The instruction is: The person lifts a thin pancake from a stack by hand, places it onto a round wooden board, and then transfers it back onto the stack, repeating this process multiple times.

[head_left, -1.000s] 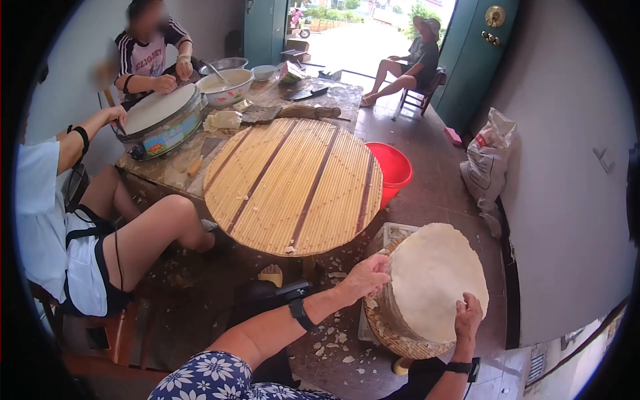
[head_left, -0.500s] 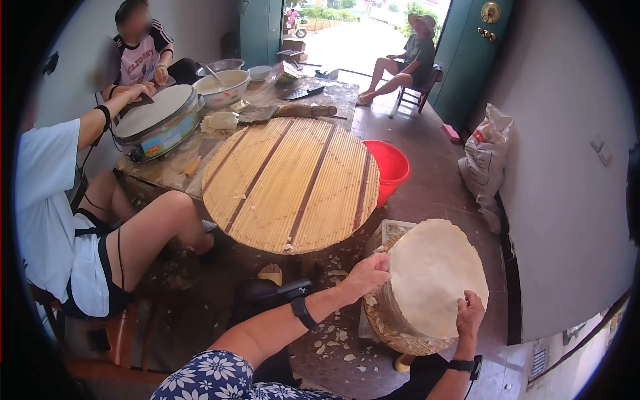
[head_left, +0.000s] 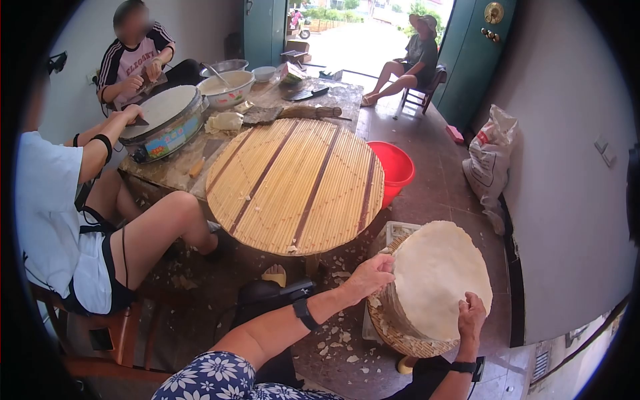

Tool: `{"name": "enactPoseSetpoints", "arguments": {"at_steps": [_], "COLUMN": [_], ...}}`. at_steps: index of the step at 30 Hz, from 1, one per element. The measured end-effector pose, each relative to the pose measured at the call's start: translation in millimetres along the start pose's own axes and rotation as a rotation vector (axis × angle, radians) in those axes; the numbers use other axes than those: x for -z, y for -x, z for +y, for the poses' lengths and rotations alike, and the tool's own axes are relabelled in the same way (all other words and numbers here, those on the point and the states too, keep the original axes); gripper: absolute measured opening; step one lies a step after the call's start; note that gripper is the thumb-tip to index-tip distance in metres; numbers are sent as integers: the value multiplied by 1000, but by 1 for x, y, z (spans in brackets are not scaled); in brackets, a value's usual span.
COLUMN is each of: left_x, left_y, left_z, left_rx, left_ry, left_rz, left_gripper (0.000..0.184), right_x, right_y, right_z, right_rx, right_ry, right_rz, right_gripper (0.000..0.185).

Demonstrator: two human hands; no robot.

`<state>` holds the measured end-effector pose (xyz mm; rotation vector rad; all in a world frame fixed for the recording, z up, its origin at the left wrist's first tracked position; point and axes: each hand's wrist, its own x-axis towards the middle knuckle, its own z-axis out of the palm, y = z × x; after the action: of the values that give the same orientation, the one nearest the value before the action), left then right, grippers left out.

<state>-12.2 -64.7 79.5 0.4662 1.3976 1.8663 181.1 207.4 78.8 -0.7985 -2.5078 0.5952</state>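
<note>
A tall stack of thin round pancakes [head_left: 440, 273] rests on a woven basket tray [head_left: 383, 323] in front of me on the right. My left hand [head_left: 369, 275] is closed at the stack's left edge, thumb and fingers pinched on the rim of a pancake. At the lower right edge, my right hand [head_left: 472, 315] has its fingers curled in, also pinching the rim. The top pancake lies flat and pale over the others. Both wrists wear dark bands.
A round slatted bamboo mat [head_left: 297, 187] lies left of the stack, beside a red basin [head_left: 393, 170]. A co-worker holds a scraper over a round griddle [head_left: 163, 123]. Another person sits behind it; a third sits by the doorway. A sack [head_left: 492, 160] leans at the right wall.
My hands stay at the same edges of the stack. The co-worker's hand at the griddle has moved down toward its near edge. The person behind has raised their hands. The view shifted slightly.
</note>
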Motion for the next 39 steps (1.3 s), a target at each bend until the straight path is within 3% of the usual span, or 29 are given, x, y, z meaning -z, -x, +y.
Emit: {"name": "enactPoseSetpoints", "arguments": {"at_steps": [15, 24, 27, 34, 39], "left_x": [1, -2, -8, -13, -17], "left_y": [-3, -12, -17, -17, -13], "left_z": [-7, -28, -40, -38, -25], "left_rx": [16, 13, 83, 186, 243], "left_ry": [-23, -199, -37, 54, 3], "left_rz": [32, 13, 52, 116, 54], "left_gripper": [44, 56, 54, 49, 51], "right_x": [1, -1, -9, 12, 30], "right_y": [2, 3, 2, 2, 0], "right_z": [-1, -2, 11, 3, 42], "right_rx": [34, 29, 106, -68, -191], "right_ry": [-6, -22, 19, 182, 387], "right_rz": [2, -24, -1, 0, 93], "right_gripper": [27, 27, 28, 29, 33]}}
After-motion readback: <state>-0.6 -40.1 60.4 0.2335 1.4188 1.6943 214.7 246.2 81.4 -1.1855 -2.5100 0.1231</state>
